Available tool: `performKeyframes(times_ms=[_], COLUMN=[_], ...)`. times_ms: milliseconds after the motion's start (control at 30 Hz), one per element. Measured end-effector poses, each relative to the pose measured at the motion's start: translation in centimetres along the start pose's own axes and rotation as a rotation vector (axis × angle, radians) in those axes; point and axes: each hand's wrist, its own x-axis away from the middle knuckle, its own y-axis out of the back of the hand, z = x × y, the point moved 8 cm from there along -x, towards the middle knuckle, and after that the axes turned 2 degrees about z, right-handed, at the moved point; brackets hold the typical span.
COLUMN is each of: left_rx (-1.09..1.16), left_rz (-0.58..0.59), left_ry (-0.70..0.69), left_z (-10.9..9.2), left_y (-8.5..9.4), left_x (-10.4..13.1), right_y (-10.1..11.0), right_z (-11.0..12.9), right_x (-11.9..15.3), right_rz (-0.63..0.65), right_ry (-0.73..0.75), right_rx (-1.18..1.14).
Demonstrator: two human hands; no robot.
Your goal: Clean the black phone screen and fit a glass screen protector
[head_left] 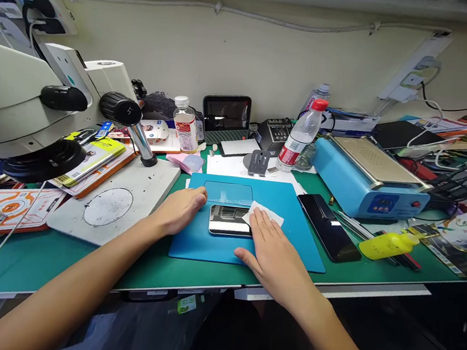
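A phone (pixel 228 227) lies on the blue mat (pixel 301 249), its glossy screen reflecting light. My right hand (pixel 273 251) presses a white wipe (pixel 276 217) onto the phone's right end, fingers together over the wipe and thumb apart. Behind the phone rests a clear screen protector (pixel 228 193), flat on the mat. My left hand (pixel 180 209) is closed, its fingers curled, close to the left end of the protector and the phone. Whatever its fingers hold, if anything, is hidden.
A microscope (pixel 28 103) with a pale base (pixel 148 188) stands at left. At right are a dark phone (pixel 330 230), a yellow squeeze bottle (pixel 388 245) and a blue heating plate (pixel 342 175). Behind the mat stand a red-capped bottle (pixel 300 137) and a small phone stand (pixel 258 162).
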Motion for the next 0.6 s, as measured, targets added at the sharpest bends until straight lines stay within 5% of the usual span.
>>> performKeyframes(times_ms=[200,367,600], left_rx=[-0.001,0.037,0.104], left_rz=[0.047,0.066,-0.065], left_ry=[-0.013,-0.047,-0.093], left_z=[-0.8,-1.6,-1.1], left_y=[-0.4,-0.6,0.7], left_x=[-0.1,-0.1,-0.2], right_y=[0.0,0.3,-0.8], right_z=[1.4,2.6,8.8], right_x=[2.3,-0.7,-4.5], right_rz=[-0.078,-0.032,-0.033], right_ry=[0.038,0.062,0.19], right_rx=[0.094,0.088,-0.01])
